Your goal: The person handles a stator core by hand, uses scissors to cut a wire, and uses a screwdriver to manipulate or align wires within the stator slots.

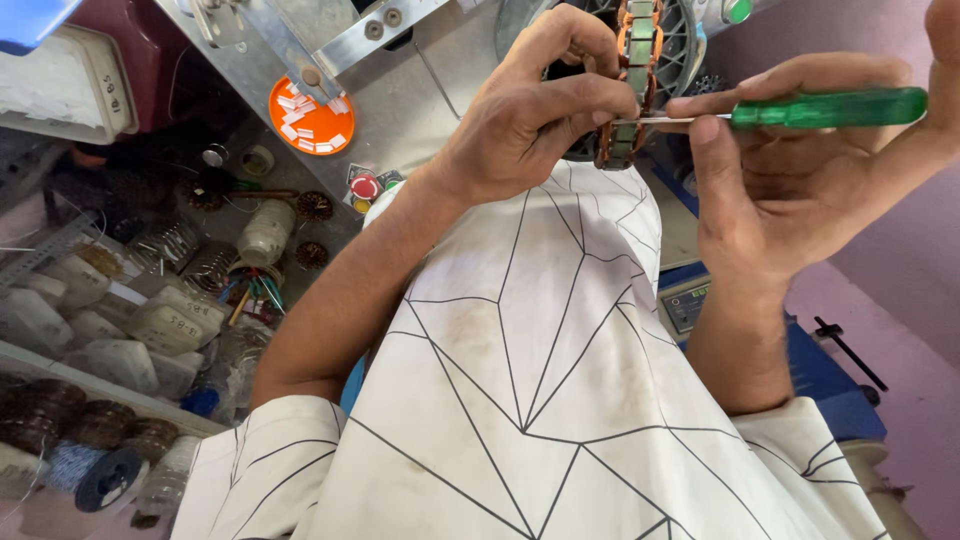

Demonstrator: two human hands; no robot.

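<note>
My left hand grips a round motor stator with copper windings, held upright against a grey ribbed wheel. My right hand holds a screwdriver with a green translucent handle. Its thin metal shaft points left and its tip meets the stator's edge by my left fingertips. My white shirt with thin black lines fills the lower middle of the view.
A metal machine panel carries an orange disc with small white pieces and a red button. Shelves at left hold white spools, copper coils and wires. A blue machine base stands at right.
</note>
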